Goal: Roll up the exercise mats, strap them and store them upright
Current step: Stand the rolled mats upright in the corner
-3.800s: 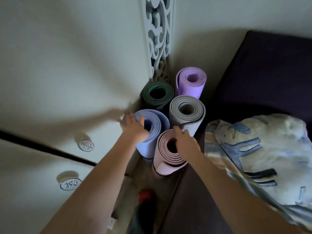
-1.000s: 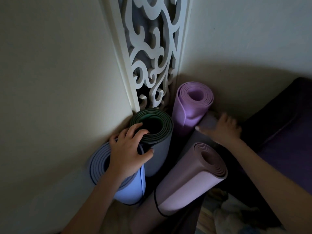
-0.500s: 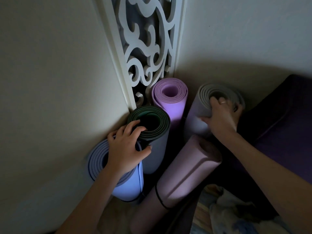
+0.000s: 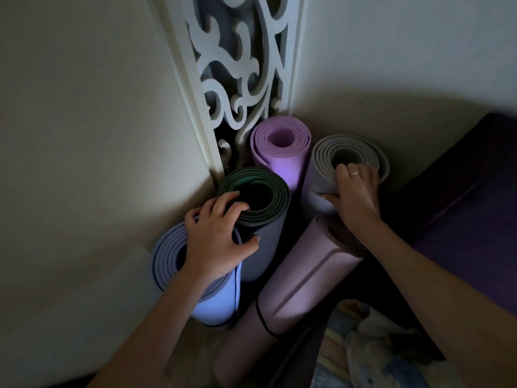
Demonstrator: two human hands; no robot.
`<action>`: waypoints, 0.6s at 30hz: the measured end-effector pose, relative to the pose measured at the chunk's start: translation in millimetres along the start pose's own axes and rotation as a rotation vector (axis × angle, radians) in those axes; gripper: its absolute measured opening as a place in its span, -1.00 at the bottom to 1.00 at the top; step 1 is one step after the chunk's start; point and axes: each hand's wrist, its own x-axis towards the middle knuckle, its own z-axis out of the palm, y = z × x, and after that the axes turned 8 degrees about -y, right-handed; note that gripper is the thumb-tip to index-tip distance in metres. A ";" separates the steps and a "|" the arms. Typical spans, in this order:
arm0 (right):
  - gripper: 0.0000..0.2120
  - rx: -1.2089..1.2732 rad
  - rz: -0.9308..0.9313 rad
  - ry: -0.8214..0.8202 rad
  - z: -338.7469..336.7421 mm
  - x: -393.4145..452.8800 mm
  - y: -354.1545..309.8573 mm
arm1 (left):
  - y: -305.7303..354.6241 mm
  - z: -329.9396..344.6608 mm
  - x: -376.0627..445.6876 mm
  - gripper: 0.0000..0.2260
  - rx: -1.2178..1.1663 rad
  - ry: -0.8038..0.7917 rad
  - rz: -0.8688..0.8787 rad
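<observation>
Several rolled mats stand on end in a dim room corner. My left hand (image 4: pixel 216 238) rests across the tops of the blue mat (image 4: pixel 215 303) and the dark green mat (image 4: pixel 263 191), fingers curled over the green mat's rim and thumb pressed on its side. My right hand (image 4: pixel 354 191), with a ring on one finger, grips the top of the grey mat (image 4: pixel 328 158) at the right. Against the carved panel stands the purple mat (image 4: pixel 279 147). The pink mat (image 4: pixel 305 287) leans tilted in front, with a black strap (image 4: pixel 264 322) around it.
A white carved lattice panel (image 4: pixel 240 79) fills the corner between two pale walls. A dark purple cushioned seat (image 4: pixel 470 219) lies to the right. A crumpled patterned blanket (image 4: pixel 372 351) sits at the bottom right.
My right hand has drawn the grey mat upright beside the purple mat and keeps hold of its top. My left hand stays on the blue and green mats.
</observation>
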 end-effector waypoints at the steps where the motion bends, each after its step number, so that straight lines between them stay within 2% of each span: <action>1: -0.41 -0.013 0.009 -0.031 -2.6 7.2 0.0 | 0.7 -0.5 -1.2 -0.51 0.004 0.010 0.004; 4: -0.34 0.038 0.088 0.025 -19.8 4.3 -2.9 | 2.2 -2.0 -3.8 -0.51 0.002 0.001 0.003; 6: -0.40 0.138 0.232 0.100 -32.4 -23.2 -10.5 | 2.2 -3.2 -4.8 -0.51 0.004 -0.010 -0.003; 7: -0.42 0.165 0.277 0.074 -34.9 -41.3 -17.0 | 1.7 -3.8 -4.6 -0.50 0.006 -0.011 -0.010; 8: -0.39 0.179 0.295 -0.076 -35.2 -57.6 -23.6 | 0.9 -4.2 -3.3 -0.49 0.004 -0.012 -0.020; 10: -0.23 0.175 0.290 -0.551 -22.1 -84.2 -29.7 | -0.4 -4.1 0.8 -0.47 -0.007 -0.026 -0.035; 11: -0.13 0.166 0.290 -0.709 -13.4 -91.2 -29.4 | -0.9 -3.8 3.1 -0.45 -0.013 -0.033 -0.037; 13: 0.04 0.182 0.353 -0.796 -0.7 -85.6 -25.4 | -3.5 -4.4 7.4 -0.42 -0.025 -0.039 -0.041; 15: 0.10 0.181 0.433 -0.861 3.1 -71.1 -21.6 | -6.3 -4.6 10.1 -0.39 -0.034 -0.051 -0.053; 18: -0.05 0.198 0.361 -0.972 3.2 -59.5 -22.5 | -9.1 -4.5 10.4 -0.38 -0.047 -0.067 -0.059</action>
